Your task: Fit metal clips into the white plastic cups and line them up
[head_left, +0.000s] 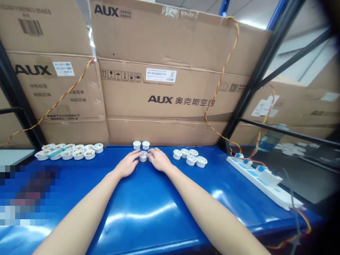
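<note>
A small round white cup-like piece (143, 158) stands on the blue table top between my two hands. My left hand (128, 164) reaches it from the left, with bent fingers and the fingertips at its rim. From the right, my right hand (159, 160) has its curled fingertips at the opposite side of the same piece. Fine detail of its top is partly covered by my fingers. Just behind stand two similar white pieces (136, 145), side by side. To the right of my right hand sit several more white pieces (191, 159) in a loose group.
At the far left are rows of white cups (78, 154) with brownish contents, and a teal stick-like tool (55, 153) lies across them. A white power strip (265, 184) runs along the right edge. Cardboard boxes (164, 131) wall the back; black rack posts (247, 78) and twisted wires (224, 71) flank them.
</note>
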A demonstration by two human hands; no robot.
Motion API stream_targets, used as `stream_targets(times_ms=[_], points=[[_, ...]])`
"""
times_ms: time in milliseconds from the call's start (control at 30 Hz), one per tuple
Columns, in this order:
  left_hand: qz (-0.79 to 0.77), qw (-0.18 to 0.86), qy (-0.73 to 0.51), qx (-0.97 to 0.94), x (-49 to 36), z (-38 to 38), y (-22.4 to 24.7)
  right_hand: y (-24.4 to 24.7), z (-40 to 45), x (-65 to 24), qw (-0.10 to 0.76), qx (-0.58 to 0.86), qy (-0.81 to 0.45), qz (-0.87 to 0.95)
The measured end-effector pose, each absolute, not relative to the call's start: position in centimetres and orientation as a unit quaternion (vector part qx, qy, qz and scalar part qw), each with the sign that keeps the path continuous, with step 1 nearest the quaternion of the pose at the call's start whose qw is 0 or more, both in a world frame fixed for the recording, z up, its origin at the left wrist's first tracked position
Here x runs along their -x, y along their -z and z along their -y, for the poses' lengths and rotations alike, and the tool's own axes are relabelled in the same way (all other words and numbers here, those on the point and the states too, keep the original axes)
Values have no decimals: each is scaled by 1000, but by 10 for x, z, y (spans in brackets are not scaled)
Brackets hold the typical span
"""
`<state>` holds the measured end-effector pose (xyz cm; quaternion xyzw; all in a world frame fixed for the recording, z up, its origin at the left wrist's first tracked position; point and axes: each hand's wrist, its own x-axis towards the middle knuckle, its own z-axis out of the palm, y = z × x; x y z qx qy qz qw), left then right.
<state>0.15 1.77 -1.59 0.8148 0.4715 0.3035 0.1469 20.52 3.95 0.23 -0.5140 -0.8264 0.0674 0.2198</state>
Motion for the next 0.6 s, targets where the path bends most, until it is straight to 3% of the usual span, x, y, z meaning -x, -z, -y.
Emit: stream_targets(times_ms=[167,400,600], points=[[-493,128,-326,-797,-2,-16,13,5,-44,-205,246,446,-117,852],[-526,111,-356,-764,3,-13,6,4,-42,-217,236,469,-139,840],[-488,36,-360,-794,5,-7,-2,-11,-37,-217,248,442,-46,861]])
